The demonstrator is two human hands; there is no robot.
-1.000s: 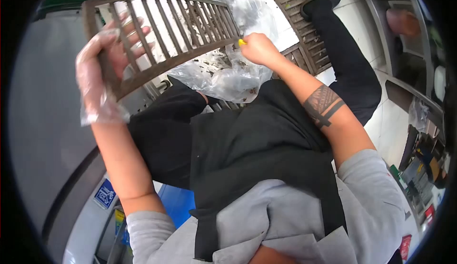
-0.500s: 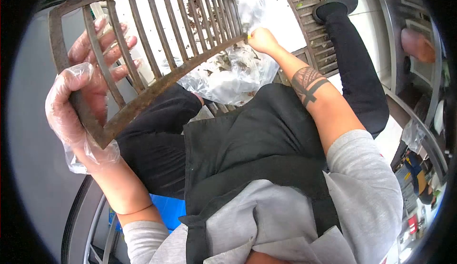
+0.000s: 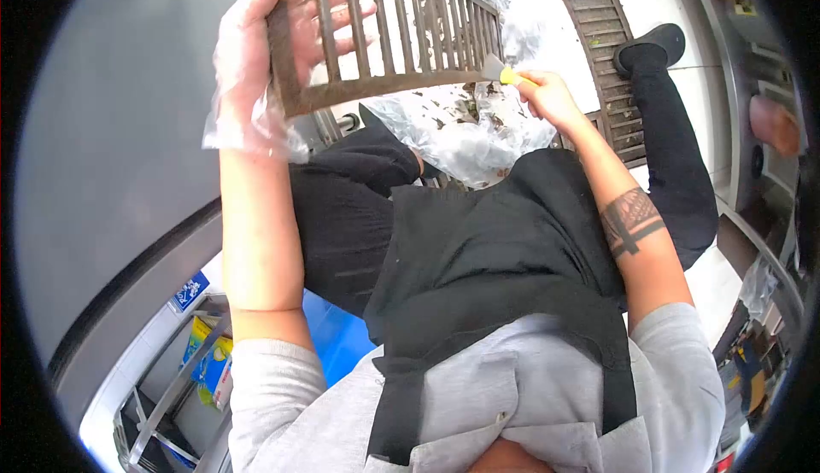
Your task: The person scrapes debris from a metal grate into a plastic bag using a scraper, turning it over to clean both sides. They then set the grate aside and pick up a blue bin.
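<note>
My left hand, in a loose clear plastic glove, grips the near end of a rusty metal grate and holds it up over my lap. My right hand holds a scraper with a yellow handle; its blade touches the grate's lower right edge. Below the grate a clear plastic bag lies spread over my knees, dotted with dark flakes of debris. I wear a black apron over a grey shirt.
A grey metal cabinet wall fills the left side. A floor drain grating runs across the white tiles by my black shoe. A blue bin and a wire rack sit low left. Steel equipment stands on the right.
The grate has swung up and to the right, its gripped end now higher in view. My right hand moved right along its lower edge, and the scraper blade now shows.
</note>
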